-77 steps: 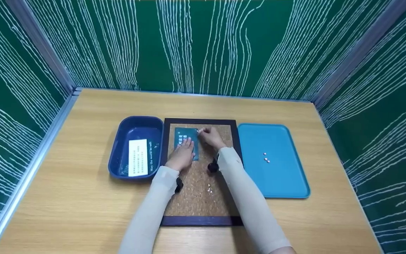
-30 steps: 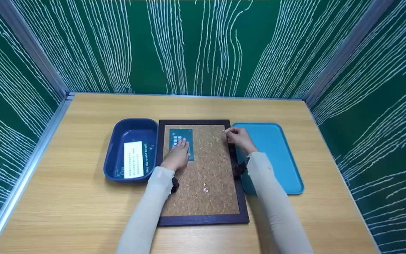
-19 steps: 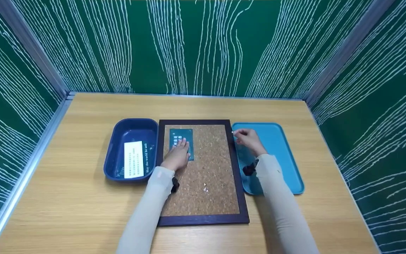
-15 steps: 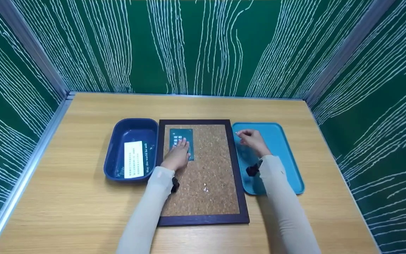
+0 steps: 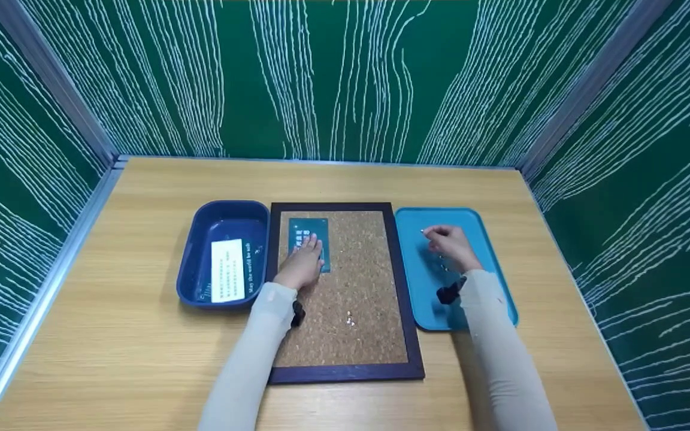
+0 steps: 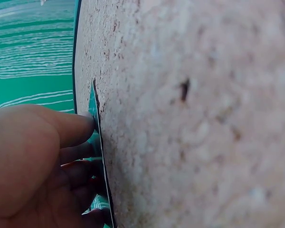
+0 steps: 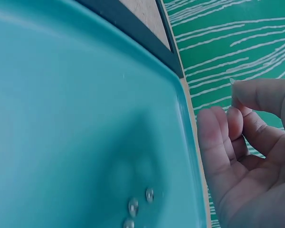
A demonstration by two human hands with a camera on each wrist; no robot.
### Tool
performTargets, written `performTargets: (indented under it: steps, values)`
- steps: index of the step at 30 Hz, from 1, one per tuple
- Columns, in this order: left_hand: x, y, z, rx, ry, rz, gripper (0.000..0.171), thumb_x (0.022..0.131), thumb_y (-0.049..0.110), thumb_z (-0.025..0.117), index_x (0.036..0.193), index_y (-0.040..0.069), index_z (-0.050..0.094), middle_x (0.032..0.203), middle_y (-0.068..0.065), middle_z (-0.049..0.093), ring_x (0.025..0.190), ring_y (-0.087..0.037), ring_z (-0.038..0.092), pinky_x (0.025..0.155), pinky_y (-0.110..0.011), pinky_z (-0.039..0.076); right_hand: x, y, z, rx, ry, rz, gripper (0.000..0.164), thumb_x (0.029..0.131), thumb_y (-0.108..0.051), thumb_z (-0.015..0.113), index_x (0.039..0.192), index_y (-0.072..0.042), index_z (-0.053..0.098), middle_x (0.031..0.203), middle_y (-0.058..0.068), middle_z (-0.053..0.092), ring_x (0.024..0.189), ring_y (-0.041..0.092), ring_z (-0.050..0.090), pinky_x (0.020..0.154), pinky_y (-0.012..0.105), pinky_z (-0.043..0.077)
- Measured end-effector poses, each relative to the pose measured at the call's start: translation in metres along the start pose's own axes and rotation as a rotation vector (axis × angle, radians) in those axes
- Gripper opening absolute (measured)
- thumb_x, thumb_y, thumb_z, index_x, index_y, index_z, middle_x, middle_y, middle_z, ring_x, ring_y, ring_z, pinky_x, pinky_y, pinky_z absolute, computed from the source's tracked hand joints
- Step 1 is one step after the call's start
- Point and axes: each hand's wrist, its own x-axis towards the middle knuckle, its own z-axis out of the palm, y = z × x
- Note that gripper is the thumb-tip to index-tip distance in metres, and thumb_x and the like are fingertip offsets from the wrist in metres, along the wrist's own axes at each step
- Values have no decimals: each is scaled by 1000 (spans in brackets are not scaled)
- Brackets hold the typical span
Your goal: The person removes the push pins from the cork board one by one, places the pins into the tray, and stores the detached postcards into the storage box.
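Note:
My left hand (image 5: 302,263) rests on a green card (image 5: 308,227) with white lettering, at the upper left of a cork board (image 5: 363,269). In the left wrist view its thumb and fingers lie on the card (image 6: 92,107), whose edge stands slightly off the cork. Over the blue tray (image 5: 405,287) on the right, my right hand (image 5: 453,246) pinches a small clear push pin (image 7: 232,81) between thumb and index finger, mostly hidden by the fingertips. Below it several shiny push pins (image 7: 133,207) lie on the tray.
A dark blue bin (image 5: 225,209) left of the board holds a green card with a white label (image 5: 227,272). Small shiny bits (image 5: 350,319) sit on the lower cork. The board's dark frame (image 5: 345,373) lies between bin and tray on the wooden table (image 5: 111,299).
My right hand has moved from the card's upper right corner, rightward across the board's frame, to over the tray, pinching the push pin. My left hand has stayed on the card.

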Motion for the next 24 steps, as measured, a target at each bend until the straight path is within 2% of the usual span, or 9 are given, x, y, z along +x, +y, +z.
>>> performTargets:
  steps: [6,14,24]
  values:
    - [-1,0,0,-19,3,-3,54,104,25,36,152,5,21,161,-12,11,150,-26,8,122,-44,11,-3,6,-10,-8,5,31,41,97,-30,55,123,2,59,127,20,56,104,27,61,89,33,54]
    - [-2,-1,1,-9,-1,-1,55,105,26,36,153,5,20,162,-11,10,150,-26,7,122,-43,11,-5,17,-23,-26,6,60,43,97,-33,55,123,2,58,118,17,57,87,16,61,81,29,53]
    - [-3,-1,0,-24,4,4,55,105,26,35,153,6,20,162,-11,10,150,-26,7,122,-43,10,-9,26,-32,-65,17,74,45,97,-34,55,124,2,57,119,15,57,88,13,61,84,27,53]
